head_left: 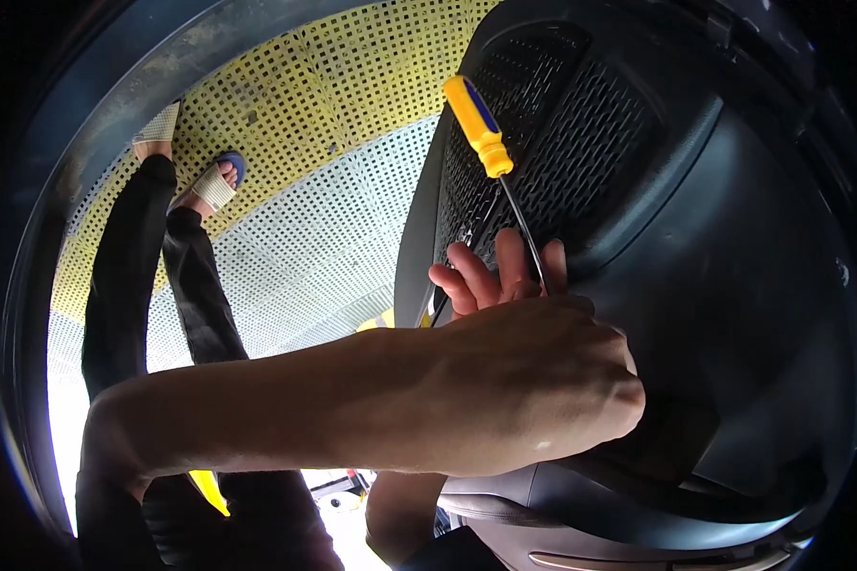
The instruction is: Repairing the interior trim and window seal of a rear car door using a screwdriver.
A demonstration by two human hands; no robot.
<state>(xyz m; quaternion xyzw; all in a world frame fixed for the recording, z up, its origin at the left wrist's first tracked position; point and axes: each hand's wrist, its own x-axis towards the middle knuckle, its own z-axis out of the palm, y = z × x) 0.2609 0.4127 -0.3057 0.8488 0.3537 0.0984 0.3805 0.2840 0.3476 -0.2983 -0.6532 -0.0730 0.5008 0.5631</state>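
A screwdriver [479, 128] with a yellow and blue handle slants in front of a dark perforated grille, handle end upward. Its thin metal shaft runs down between the fingers of my right hand [490, 281], which point upward from behind my left forearm. Where the shaft ends is hidden. My left hand [581, 381] lies across, back toward me, knuckles bent; its fingers and anything in them are out of sight. Both hands are close against the dark vehicle door panel [733, 285].
The perforated grille [590, 124] fills the panel's upper part. A curved trim piece [638, 514] runs along the lower right. To the left is a yellow and whitish perforated floor [333, 86], with two legs in black trousers [129, 276] and sandals. A dark curved frame [114, 124] borders the left.
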